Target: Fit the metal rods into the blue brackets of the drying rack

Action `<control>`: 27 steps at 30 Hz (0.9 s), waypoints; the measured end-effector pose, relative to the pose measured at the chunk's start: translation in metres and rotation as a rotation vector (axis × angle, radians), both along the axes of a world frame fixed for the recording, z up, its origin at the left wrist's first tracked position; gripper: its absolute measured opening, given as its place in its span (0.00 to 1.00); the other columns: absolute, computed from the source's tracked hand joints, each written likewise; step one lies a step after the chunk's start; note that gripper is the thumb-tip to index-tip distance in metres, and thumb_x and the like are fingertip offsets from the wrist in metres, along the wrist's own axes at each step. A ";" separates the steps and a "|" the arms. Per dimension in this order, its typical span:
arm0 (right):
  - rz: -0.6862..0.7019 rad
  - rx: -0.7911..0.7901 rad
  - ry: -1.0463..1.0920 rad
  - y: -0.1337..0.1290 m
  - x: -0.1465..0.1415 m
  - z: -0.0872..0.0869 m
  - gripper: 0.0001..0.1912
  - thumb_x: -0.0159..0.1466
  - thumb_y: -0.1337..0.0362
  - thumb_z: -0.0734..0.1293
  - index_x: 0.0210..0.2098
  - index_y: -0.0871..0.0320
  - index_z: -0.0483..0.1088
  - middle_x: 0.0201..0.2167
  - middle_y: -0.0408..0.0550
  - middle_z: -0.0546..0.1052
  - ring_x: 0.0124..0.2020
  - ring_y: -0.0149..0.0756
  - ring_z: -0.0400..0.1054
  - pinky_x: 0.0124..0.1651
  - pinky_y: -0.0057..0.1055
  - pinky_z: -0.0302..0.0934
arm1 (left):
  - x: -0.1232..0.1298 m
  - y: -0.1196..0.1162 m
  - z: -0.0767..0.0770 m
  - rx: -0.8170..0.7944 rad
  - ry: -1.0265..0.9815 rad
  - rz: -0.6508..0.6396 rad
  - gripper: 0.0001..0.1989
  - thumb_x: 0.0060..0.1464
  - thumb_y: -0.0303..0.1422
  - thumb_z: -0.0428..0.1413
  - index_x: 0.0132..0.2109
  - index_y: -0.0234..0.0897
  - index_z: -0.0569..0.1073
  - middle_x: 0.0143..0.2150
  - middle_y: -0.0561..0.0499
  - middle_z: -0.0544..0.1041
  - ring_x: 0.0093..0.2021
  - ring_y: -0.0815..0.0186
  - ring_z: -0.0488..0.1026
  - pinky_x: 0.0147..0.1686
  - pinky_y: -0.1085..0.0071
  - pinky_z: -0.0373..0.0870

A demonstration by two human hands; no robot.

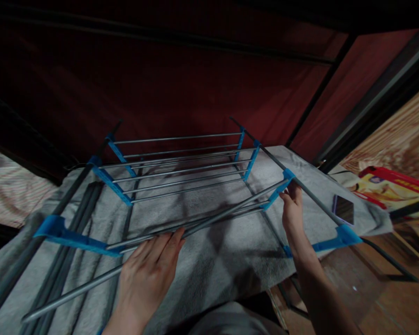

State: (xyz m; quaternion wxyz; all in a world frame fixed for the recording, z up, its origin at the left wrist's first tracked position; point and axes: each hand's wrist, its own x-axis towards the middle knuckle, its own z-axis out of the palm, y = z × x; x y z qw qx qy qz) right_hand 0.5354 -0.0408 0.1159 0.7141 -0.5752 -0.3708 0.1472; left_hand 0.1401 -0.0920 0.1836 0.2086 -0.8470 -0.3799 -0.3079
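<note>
My left hand (148, 270) is closed around a loose grey metal tube (226, 211). The tube slants from the lower left up to a blue plastic bracket (275, 195) on the right side of a partly assembled rack. My right hand (293, 209) grips that bracket near the tube's far end; its fingertips are partly hidden. Whether the tube sits in the bracket's hole I cannot tell. Below the tube, other rods run toward a blue left front bracket (77, 239). Farther back, thin rods (181, 174) join blue brackets on both sides.
The rack rests on a grey cloth (209, 265) over a table. Loose dark tubes (70, 242) lie at left. A phone (344, 209) is on the cloth at right, with a red and yellow package (394, 188) beyond. A dark red panel (181, 83) stands behind.
</note>
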 end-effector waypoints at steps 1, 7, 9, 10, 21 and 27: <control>0.022 0.011 0.006 0.003 0.001 0.004 0.32 0.55 0.61 0.66 0.60 0.49 0.69 0.63 0.48 0.70 0.65 0.46 0.62 0.70 0.49 0.50 | 0.000 0.002 0.002 0.004 0.011 -0.001 0.13 0.66 0.30 0.54 0.55 0.36 0.74 0.36 0.50 0.79 0.34 0.65 0.75 0.40 0.68 0.68; 0.018 0.040 0.039 0.009 0.004 0.011 0.25 0.54 0.63 0.66 0.52 0.52 0.76 0.56 0.48 0.77 0.58 0.46 0.67 0.69 0.50 0.51 | -0.003 0.016 0.017 0.019 0.060 -0.017 0.16 0.65 0.24 0.49 0.57 0.36 0.73 0.37 0.50 0.78 0.33 0.65 0.74 0.38 0.67 0.68; 0.016 0.018 0.047 0.008 0.007 0.009 0.24 0.54 0.63 0.66 0.51 0.52 0.76 0.54 0.48 0.78 0.58 0.46 0.67 0.68 0.51 0.51 | -0.004 0.022 0.021 0.017 0.069 -0.024 0.17 0.64 0.23 0.48 0.56 0.36 0.73 0.36 0.50 0.78 0.33 0.65 0.73 0.38 0.67 0.68; 0.015 0.006 0.051 0.008 0.008 0.008 0.24 0.53 0.63 0.66 0.50 0.53 0.76 0.54 0.48 0.78 0.57 0.46 0.67 0.68 0.51 0.52 | -0.003 0.025 0.023 0.020 0.073 -0.025 0.17 0.64 0.22 0.47 0.56 0.37 0.73 0.36 0.50 0.78 0.33 0.65 0.73 0.37 0.67 0.67; 0.020 0.017 0.051 0.009 0.008 0.006 0.25 0.53 0.65 0.66 0.51 0.53 0.75 0.55 0.49 0.77 0.57 0.45 0.68 0.62 0.46 0.60 | -0.004 0.036 0.032 0.041 0.133 -0.010 0.17 0.62 0.21 0.49 0.53 0.36 0.75 0.35 0.50 0.78 0.31 0.63 0.72 0.34 0.66 0.68; 0.021 0.013 0.011 0.010 0.009 0.006 0.27 0.54 0.64 0.65 0.54 0.52 0.74 0.57 0.50 0.76 0.57 0.46 0.68 0.62 0.48 0.59 | -0.006 0.042 0.029 0.025 0.125 -0.036 0.16 0.61 0.21 0.52 0.53 0.35 0.75 0.36 0.49 0.78 0.33 0.61 0.73 0.36 0.64 0.68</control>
